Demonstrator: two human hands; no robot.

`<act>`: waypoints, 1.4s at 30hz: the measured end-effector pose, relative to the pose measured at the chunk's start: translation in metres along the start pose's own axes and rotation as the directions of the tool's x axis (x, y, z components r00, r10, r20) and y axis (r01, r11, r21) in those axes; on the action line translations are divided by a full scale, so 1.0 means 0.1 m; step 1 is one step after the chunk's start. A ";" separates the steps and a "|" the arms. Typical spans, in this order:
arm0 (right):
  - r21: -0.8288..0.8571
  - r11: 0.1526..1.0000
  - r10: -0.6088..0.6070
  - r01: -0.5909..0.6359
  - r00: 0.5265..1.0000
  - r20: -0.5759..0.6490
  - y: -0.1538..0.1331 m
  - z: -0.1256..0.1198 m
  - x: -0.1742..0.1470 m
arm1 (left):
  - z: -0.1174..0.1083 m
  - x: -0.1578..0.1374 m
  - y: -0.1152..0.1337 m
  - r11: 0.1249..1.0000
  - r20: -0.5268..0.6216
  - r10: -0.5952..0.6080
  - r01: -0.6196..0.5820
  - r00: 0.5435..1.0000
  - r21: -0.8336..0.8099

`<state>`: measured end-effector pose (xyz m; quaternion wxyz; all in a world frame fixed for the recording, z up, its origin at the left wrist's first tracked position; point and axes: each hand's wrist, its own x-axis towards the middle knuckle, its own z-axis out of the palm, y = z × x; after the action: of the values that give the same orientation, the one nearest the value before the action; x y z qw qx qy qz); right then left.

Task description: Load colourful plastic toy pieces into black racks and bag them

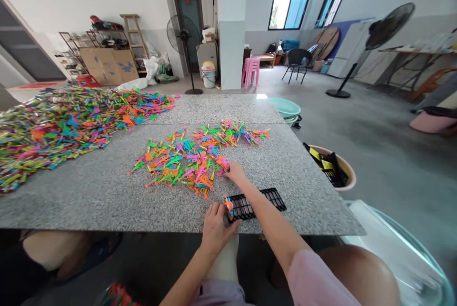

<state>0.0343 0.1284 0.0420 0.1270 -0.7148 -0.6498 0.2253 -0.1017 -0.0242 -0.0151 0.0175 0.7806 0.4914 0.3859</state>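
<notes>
My left hand (215,226) grips the left end of a black plastic grid tray (273,197) near the table's front edge. One orange small plastic toy (229,204) sits in the tray's left end, beside my fingers. My right hand (235,173) reaches over the tray to the right edge of a loose pile of colourful small plastic toys (178,165). Its fingers are closed at a pink and orange toy (222,164), though the fingertips are partly hidden. My right forearm covers the middle of the tray. Behind lies another cluster of toys (228,133).
A large heap of wrapped colourful pieces (53,130) covers the left of the speckled stone table (303,192). Off its right side stand a basin of black and yellow items (330,165), a clear-plastic-filled tub (389,244) and a green basin (285,106). Another person's leg (53,249) is at lower left.
</notes>
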 end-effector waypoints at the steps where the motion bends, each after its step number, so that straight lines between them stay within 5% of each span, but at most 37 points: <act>1: 0.008 1.000 0.002 -0.002 0.999 0.042 0.02 -0.01 0.03 | 0.04 0.05 0.00 1.000 0.021 0.016 -0.016 1.000 0.010; 5: 0.076 0.997 -0.023 0.017 0.997 0.078 0.38 -0.05 -0.11 | 0.09 0.09 0.01 0.999 0.061 0.022 -0.024 0.998 0.039; 10: 0.445 0.892 0.088 -0.073 0.996 -0.012 0.76 0.07 -0.37 | 0.10 0.06 0.02 0.999 0.093 0.028 -0.031 0.995 0.039; 15: 0.693 0.700 0.263 -0.174 0.964 -0.024 0.68 0.09 -0.34 | 0.09 0.06 0.02 0.997 0.081 0.055 -0.059 0.995 0.042; 19: 0.806 0.562 0.110 -0.187 0.982 0.152 0.58 0.05 -0.42 | 0.09 0.02 0.00 0.996 0.072 0.070 -0.073 0.995 0.041; 21: 0.800 0.579 0.026 -0.157 0.984 0.174 0.57 0.07 -0.53 | 0.10 0.00 -0.01 0.996 0.073 0.077 -0.080 0.994 0.040; 27: 0.659 0.749 -0.080 0.065 0.997 -0.008 0.55 0.23 -0.78 | 0.12 -0.03 -0.03 0.992 0.068 0.110 -0.113 0.992 0.050; 32: 0.293 0.928 -0.223 0.229 0.973 -0.054 0.41 0.23 -0.78 | 0.11 -0.03 -0.02 0.990 0.079 0.119 -0.124 0.990 0.063; 37: 0.098 0.935 -0.343 0.342 0.939 -0.009 0.33 0.21 -0.82 | 0.10 -0.03 -0.02 0.990 0.078 0.128 -0.132 0.989 0.056; 42: 0.152 0.879 -0.465 0.452 0.883 0.063 0.51 0.05 -0.59 | 0.11 -0.01 -0.01 0.985 0.046 0.160 -0.162 0.986 0.063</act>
<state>0.0729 0.0629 0.0228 0.1920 -0.5184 -0.7896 0.2663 -0.0961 -0.0209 -0.0240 -0.0298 0.8256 0.4387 0.3536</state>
